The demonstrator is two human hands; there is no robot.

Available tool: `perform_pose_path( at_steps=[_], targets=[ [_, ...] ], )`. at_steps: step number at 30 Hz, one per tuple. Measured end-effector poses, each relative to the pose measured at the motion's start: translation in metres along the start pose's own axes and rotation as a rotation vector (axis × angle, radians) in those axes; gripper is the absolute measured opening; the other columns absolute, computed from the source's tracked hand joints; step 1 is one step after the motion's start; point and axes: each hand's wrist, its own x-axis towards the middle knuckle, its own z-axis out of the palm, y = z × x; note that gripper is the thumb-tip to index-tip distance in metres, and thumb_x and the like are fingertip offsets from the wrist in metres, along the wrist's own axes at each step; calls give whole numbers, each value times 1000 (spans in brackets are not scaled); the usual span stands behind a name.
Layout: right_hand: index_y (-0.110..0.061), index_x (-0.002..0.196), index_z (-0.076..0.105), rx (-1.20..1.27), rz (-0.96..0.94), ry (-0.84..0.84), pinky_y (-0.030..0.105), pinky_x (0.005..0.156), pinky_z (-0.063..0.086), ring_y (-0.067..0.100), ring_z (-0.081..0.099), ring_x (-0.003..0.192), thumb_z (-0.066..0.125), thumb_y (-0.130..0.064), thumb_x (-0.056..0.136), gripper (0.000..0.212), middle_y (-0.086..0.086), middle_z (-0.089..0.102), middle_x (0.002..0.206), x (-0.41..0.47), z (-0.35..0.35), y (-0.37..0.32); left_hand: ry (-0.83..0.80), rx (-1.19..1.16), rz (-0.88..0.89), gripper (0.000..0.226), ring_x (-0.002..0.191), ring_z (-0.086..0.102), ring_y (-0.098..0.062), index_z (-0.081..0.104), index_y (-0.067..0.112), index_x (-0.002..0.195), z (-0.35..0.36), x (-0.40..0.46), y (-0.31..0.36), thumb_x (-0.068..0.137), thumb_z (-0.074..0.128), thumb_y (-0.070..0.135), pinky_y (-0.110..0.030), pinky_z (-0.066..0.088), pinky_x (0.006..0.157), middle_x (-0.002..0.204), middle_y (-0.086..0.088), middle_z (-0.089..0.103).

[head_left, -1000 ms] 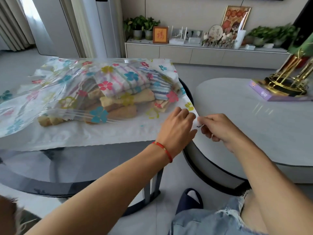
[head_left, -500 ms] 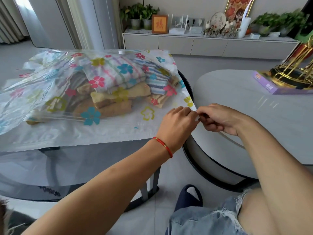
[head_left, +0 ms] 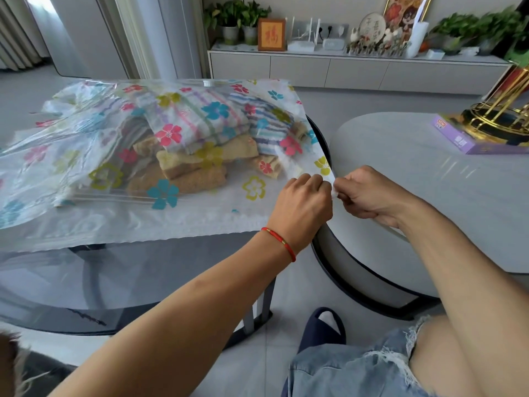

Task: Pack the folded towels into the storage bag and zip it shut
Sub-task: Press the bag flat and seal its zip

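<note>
Folded towels (head_left: 197,144) lie inside a flower-printed clear storage bag (head_left: 86,156) on a glass table (head_left: 86,282). Left hand (head_left: 300,207) and right hand (head_left: 369,196) both pinch the bag's near-right corner at the table edge, probably to start the zip seal. The seal line leftward looks unobstructed.

We are seeing a dark glass table (head_left: 120,285) bearing the flowered storage bag (head_left: 71,156), lying flat across it.

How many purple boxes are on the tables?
1. The purple box lies at the far right of the grey table, under a gold stand. Others may be outside the view.
</note>
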Motion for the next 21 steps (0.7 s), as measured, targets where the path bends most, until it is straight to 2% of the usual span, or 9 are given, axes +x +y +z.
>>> perform_pose_path(
  at_steps=[4, 8, 10, 14, 18, 21],
  targets=[
    [-23, 47, 43, 49, 3, -1, 17, 38, 14, 14, 17, 40, 50, -11, 91, 47, -1, 24, 55, -3, 0, 1, 5, 20, 8, 31, 44, 49, -29, 52, 4, 51, -4, -6, -4, 50, 78, -13, -32, 42, 40, 49, -14, 49],
    [-25, 52, 46, 62, 14, 49, 19, 39, 17, 13, 26, 43, 58, -30, 79, 29, -3, 31, 56, -9, 5, -4, 21, 9, -45, 29, 44, 50, -30, 54, 2, 54, -7, -5, -3, 55, 80, -10, -32, 41, 40, 51, -14, 51],
    [-25, 49, 48, 41, 24, 2, 20, 40, 18, 13, 27, 44, 60, -34, 78, 32, -5, 32, 55, -12, 7, -6, 45, 4, -57, 26, 45, 52, -30, 55, 1, 57, -6, -6, 0, 61, 80, -7, -31, 41, 42, 52, -13, 52],
    [-25, 45, 58, 71, 8, -55, 19, 40, 14, 13, 19, 46, 60, -25, 86, 41, -6, 26, 56, -20, 10, -7, 24, 28, -115, 14, 57, 55, -31, 62, 2, 66, -3, -13, 2, 77, 71, 2, -39, 47, 52, 62, -12, 55],
    [-26, 51, 44, 167, 12, -14, 17, 36, 16, 13, 16, 45, 64, -25, 81, 35, -4, 21, 57, -24, 8, -10, 46, 53, -63, 25, 53, 49, -28, 57, 4, 54, -5, -8, 1, 68, 75, -4, -35, 43, 47, 58, -11, 50],
    [-20, 62, 41, 205, 28, 19, 16, 34, 16, 11, 18, 43, 58, -19, 93, 35, -5, 23, 56, -25, 8, -8, -12, 167, 33, 26, 57, 50, -27, 55, 8, 54, -7, -9, -5, 69, 75, 0, -36, 45, 51, 62, -8, 50]
  ],
)
